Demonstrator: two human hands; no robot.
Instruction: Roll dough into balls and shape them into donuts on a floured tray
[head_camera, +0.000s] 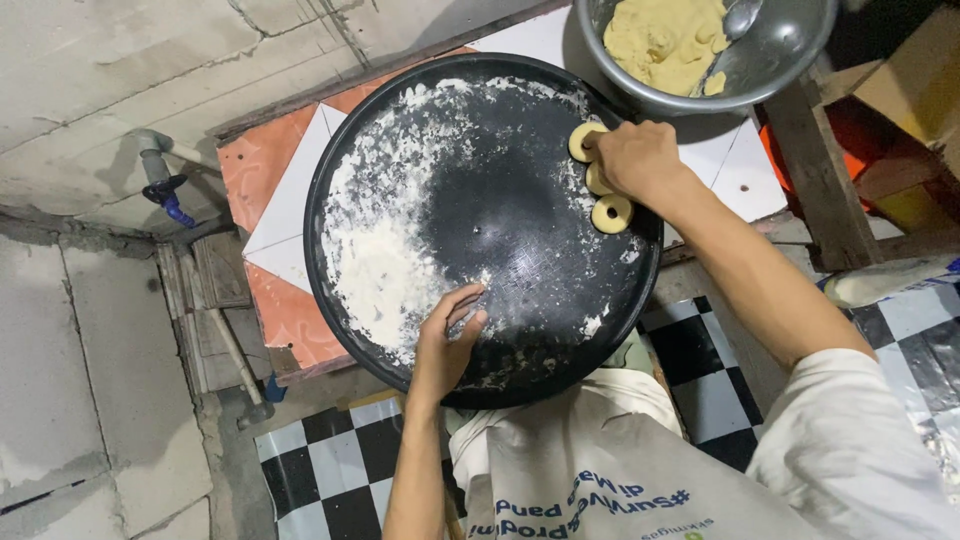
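Nearest you, your left hand (448, 345) rests on the near edge of the round black tray (500, 215), fingers loosely curled with the tips on the floured surface; it holds nothing that you can see. A broad patch of loose white flour (385, 255) covers the tray's left half, thinning out toward the bare dark centre. Moving outward along your right arm, your right hand (635, 160) sits at the tray's right edge, fingers closed down onto the dough rings (612, 213); whether it actually pinches one or only presses on it, you cannot tell, since the hand covers the contact. Three pale rings show there in a short row along the right rim: one just beyond the fingertips, one mostly hidden under the hand, one just near of it. Judged from this, you are early in the work: only three rings are shaped and laid down, and nearly all of the tray is unfilled. Beyond the tray's far right edge stands a metal bowl (775, 55) with a good mound of yellow dough (665, 40) and a spoon (742, 18) in it, so plenty of dough remains to be formed.
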